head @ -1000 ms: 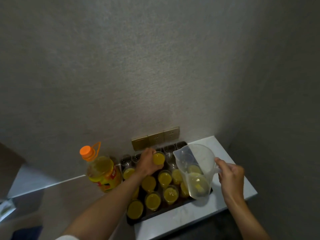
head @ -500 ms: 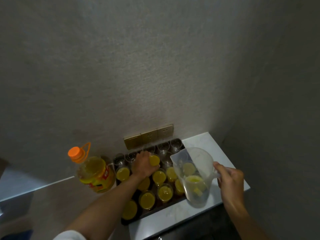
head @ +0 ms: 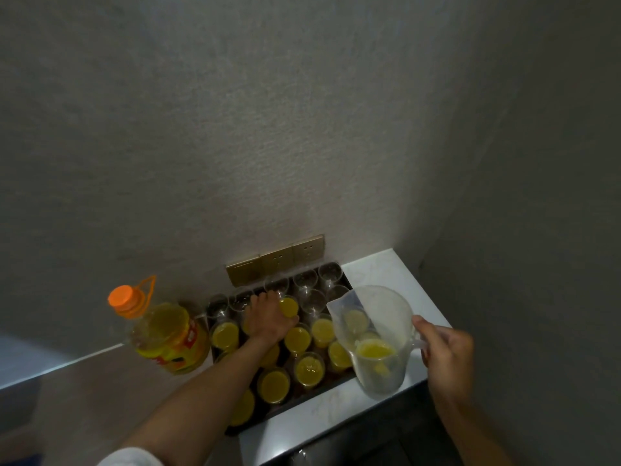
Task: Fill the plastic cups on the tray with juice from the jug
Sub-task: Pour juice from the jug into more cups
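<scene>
A filled cup (head: 288,307) is gripped by the left hand (head: 268,322) and is set down among the empty cups (head: 305,286) at the far side of the tray (head: 302,400); a second earlier it was held a little above that row, so a place there is now taken by a full cup. The jug (head: 376,338) is held by its handle in the right hand (head: 448,353), upright above the bench (head: 389,274) at the tray's right edge, as before, with only a little juice left in it. By judgement, the clear cups in the back rows remain to be filled, and a refill from the bottle (head: 164,334) is likely needed.
</scene>
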The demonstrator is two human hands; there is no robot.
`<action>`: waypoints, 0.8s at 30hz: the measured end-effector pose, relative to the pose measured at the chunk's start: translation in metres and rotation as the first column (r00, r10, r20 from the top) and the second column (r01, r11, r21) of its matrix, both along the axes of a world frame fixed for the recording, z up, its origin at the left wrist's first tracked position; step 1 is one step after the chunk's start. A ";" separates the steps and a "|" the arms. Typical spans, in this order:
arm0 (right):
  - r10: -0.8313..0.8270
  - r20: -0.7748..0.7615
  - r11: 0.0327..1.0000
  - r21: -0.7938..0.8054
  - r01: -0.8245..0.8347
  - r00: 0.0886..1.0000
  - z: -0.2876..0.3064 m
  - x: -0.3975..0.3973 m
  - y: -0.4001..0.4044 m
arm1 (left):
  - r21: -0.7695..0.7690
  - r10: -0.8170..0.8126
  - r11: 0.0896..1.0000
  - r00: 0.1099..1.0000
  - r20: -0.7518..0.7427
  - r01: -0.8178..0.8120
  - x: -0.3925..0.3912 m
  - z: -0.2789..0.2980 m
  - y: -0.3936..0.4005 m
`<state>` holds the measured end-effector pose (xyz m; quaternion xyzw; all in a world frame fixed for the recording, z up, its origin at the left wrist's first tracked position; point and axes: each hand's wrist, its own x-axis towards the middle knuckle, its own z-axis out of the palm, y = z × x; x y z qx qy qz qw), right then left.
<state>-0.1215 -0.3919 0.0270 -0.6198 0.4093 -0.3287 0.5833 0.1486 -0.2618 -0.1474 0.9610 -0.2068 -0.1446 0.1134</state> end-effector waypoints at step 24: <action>0.011 0.026 0.997 -0.080 -0.009 1.000 -0.011 -0.010 -0.005 | 0.091 -0.007 0.996 0.993 -0.118 0.017 0.009 0.004 -0.007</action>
